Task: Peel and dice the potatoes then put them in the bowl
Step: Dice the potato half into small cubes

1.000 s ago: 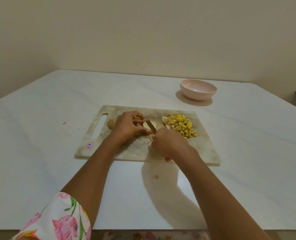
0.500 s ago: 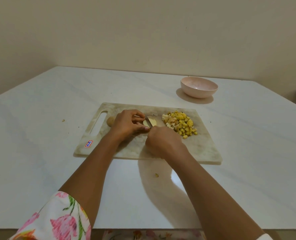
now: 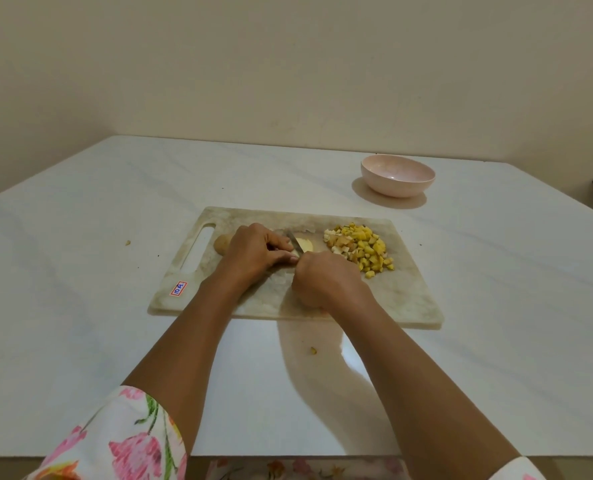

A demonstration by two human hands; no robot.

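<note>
Dicing: left hand (image 3: 253,252) holds the potato piece (image 3: 305,243) on the board (image 3: 406,292); right hand (image 3: 326,278) grips the knife (image 3: 294,244) across it. The bowl (image 3: 397,192) sits empty at one o'clock. Next cut likely calls for a straight downward press.

The cutting board (image 3: 392,299) lies mid-frame on the table (image 3: 80,306). On it, the diced pile (image 3: 364,249) sits right. The potato half (image 3: 305,243) is at centre under the knife (image 3: 295,244), between the left hand (image 3: 253,254) and the right hand (image 3: 326,282). A whole potato (image 3: 221,243) lies left. The bowl (image 3: 397,174) stands behind the board, upper right.
</note>
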